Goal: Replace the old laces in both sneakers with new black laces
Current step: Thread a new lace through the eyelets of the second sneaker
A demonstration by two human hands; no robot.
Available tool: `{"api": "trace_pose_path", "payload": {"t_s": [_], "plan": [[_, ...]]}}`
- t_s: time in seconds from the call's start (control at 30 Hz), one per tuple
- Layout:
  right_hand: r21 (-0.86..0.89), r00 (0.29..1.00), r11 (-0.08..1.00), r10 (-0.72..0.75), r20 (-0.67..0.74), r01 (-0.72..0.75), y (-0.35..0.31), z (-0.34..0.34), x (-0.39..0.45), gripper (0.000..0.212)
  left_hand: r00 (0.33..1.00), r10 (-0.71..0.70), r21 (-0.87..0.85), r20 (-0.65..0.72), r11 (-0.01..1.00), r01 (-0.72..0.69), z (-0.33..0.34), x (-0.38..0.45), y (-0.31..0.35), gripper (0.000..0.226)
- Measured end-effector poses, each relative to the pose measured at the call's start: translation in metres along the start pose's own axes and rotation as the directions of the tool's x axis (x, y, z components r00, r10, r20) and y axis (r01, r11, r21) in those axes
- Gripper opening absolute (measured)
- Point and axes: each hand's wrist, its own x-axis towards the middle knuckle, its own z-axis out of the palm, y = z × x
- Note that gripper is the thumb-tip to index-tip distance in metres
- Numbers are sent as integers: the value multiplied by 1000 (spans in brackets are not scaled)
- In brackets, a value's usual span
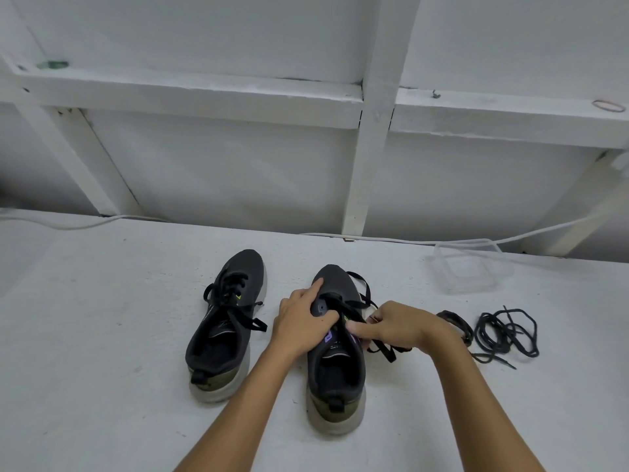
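Two dark sneakers with pale soles stand side by side on the white surface, toes away from me. The left sneaker (227, 321) is laced in black, its ends loose. On the right sneaker (337, 356), my left hand (304, 321) grips the upper beside the eyelets, forefinger stretched toward the toe. My right hand (394, 323) pinches a flat black lace (364, 294) at the shoe's right side; its loose end trails right under my wrist. A tangle of thin black laces (507, 332) lies on the surface to the right.
A clear plastic container (469, 270) sits at the back right. A white cable (425, 240) runs along the far edge below a white framed wall. A dark band (456, 323) lies just right of my right wrist.
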Motion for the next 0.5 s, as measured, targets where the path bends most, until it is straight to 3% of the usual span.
{"api": "trace_pose_path", "payload": {"t_s": [0.1, 0.2, 0.4, 0.43, 0.5], "plan": [[183, 991, 974, -133, -15, 133, 0, -8, -1, 43, 1000, 3, 10, -2, 1000, -3, 0, -1, 0, 75], [301, 968, 925, -188, -167, 232, -13, -20, -4, 49, 1000, 8, 20, -5, 1000, -8, 1, -1, 1, 75], [103, 852, 944, -231, -470, 313, -46, -37, -6, 59, 1000, 10, 25, -5, 1000, -10, 1, -1, 0, 75], [86, 819, 936, -251, -516, 341, -51, -37, -6, 60, 1000, 11, 27, -6, 1000, -10, 1, -1, 0, 75], [27, 685, 902, -307, -661, 430, -59, -39, -3, 61, 1000, 11, 33, -11, 999, -10, 1, -2, 1, 75]]}}
